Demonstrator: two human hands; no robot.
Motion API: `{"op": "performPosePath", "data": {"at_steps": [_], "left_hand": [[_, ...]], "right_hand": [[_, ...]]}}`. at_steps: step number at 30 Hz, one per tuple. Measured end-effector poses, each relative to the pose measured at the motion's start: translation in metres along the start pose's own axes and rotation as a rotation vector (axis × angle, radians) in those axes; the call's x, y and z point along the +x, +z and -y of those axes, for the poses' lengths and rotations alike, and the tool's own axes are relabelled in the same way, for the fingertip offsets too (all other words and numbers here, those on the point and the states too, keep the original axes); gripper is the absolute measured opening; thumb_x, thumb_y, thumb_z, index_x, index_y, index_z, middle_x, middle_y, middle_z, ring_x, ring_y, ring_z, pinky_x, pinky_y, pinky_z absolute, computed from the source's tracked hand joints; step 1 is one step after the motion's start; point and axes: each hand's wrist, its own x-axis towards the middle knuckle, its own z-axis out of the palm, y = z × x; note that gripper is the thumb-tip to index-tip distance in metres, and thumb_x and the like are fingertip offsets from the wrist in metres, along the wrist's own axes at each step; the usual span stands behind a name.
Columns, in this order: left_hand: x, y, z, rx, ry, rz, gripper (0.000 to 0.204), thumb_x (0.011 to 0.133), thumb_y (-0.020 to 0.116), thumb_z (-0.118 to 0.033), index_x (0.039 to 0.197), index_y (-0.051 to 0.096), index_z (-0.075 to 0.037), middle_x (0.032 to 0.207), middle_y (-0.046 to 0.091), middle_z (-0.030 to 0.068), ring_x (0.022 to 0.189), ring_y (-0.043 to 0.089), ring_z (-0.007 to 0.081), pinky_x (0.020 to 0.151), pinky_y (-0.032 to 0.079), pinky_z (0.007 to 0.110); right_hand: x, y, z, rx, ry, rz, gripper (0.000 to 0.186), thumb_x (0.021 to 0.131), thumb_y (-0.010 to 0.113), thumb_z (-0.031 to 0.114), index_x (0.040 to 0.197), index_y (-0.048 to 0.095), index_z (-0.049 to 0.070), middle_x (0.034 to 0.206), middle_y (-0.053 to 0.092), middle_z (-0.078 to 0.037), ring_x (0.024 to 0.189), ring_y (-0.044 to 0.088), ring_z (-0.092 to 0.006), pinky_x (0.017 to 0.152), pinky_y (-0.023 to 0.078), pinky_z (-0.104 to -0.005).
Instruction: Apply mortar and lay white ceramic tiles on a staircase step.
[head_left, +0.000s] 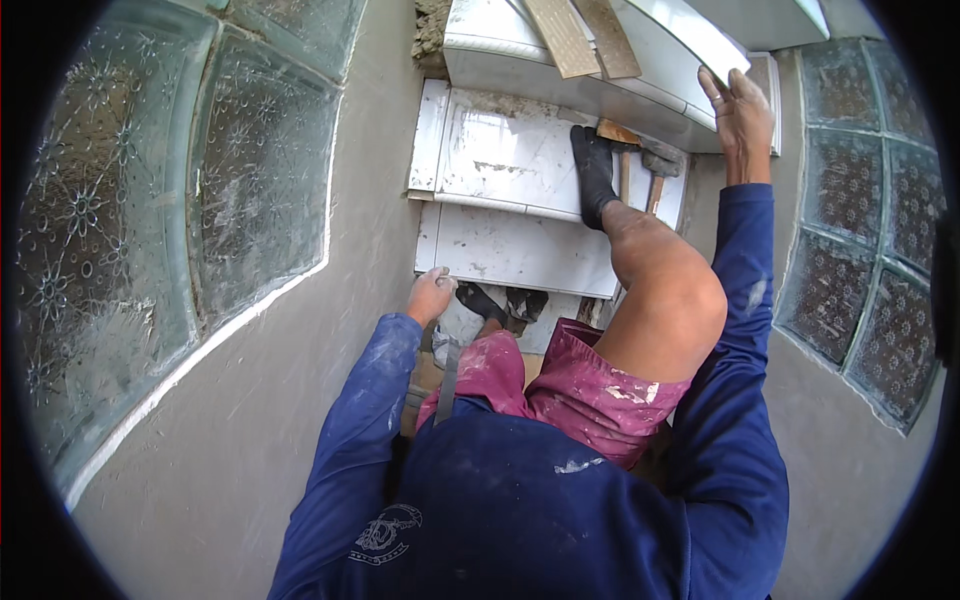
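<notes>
My right hand (pixel 744 118) is raised at the upper right, with thumb and fingers closed on the end of a long white tile strip (pixel 690 32). The strip slants over the upper tiled step. My left hand (pixel 430 298) is low on the left, its fingers curled by the front edge of a white tiled step (pixel 520 242); what they hold, if anything, is hidden. One sock-covered foot rests on the tiled tread (pixel 510 160). Beside it lie a mallet with a wooden handle (pixel 625 178) and a hammer with a grey head (pixel 660 163).
Two brown patterned tile strips (pixel 562 38) lie on the upper step (pixel 490 28). Grey plastered walls (pixel 380 150) close in on both sides, with glass blocks (pixel 265 170) set in them. Rough rubble (pixel 430 28) shows at the top left. A dark bag (pixel 525 304) lies below the lower step.
</notes>
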Motion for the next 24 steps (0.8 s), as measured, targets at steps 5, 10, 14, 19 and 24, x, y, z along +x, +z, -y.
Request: {"op": "performPosePath", "data": {"at_steps": [5,10,14,19,24], "left_hand": [[-0.004,-0.015,-0.015,0.039,0.021,0.02,0.04,0.083,0.06,-0.025,0.112,0.065,0.003,0.104,0.066,0.0269,0.098,0.064,0.0391,0.087,0.05,0.039],[-0.021,-0.015,0.003,0.03,-0.018,-0.058,0.041,0.083,0.062,-0.026,0.112,0.065,0.004,0.107,0.066,0.0259,0.101,0.064,0.0368,0.089,0.05,0.038],[-0.043,-0.002,0.016,-0.011,-0.125,-0.052,0.043,0.083,0.063,-0.027,0.113,0.065,0.004,0.111,0.066,0.0248,0.105,0.064,0.0335,0.092,0.049,0.036],[-0.064,0.015,0.037,-0.011,-0.158,-0.037,0.043,0.082,0.062,-0.028,0.112,0.066,0.003,0.111,0.066,0.0244,0.107,0.063,0.0346,0.094,0.048,0.037],[-0.072,0.025,0.045,-0.033,-0.161,-0.024,0.043,0.083,0.062,-0.029,0.111,0.066,0.002,0.111,0.066,0.0238,0.107,0.063,0.0348,0.095,0.048,0.038]], "right_hand": [[0.022,-0.048,-0.044,0.272,0.102,-0.327,0.024,0.099,0.035,-0.005,0.119,0.039,-0.017,0.12,0.049,-0.025,0.115,0.053,-0.0406,0.1,0.052,-0.0553],[0.036,-0.073,-0.078,0.441,0.112,-0.421,0.029,0.095,0.041,-0.011,0.121,0.033,-0.019,0.119,0.045,-0.027,0.109,0.056,-0.0396,0.093,0.055,-0.0583],[0.027,-0.076,-0.088,0.418,0.151,-0.435,0.031,0.094,0.043,-0.01,0.121,0.032,-0.021,0.122,0.044,-0.027,0.11,0.055,-0.0409,0.091,0.058,-0.0539],[0.022,-0.085,-0.097,0.118,0.228,-0.463,0.026,0.093,0.044,-0.012,0.116,0.038,-0.024,0.119,0.049,-0.029,0.104,0.059,-0.0428,0.09,0.059,-0.0507],[0.005,-0.116,-0.082,0.015,0.383,-0.285,0.025,0.093,0.045,-0.006,0.113,0.044,-0.021,0.116,0.053,-0.028,0.103,0.061,-0.043,0.087,0.06,-0.0464]]}}
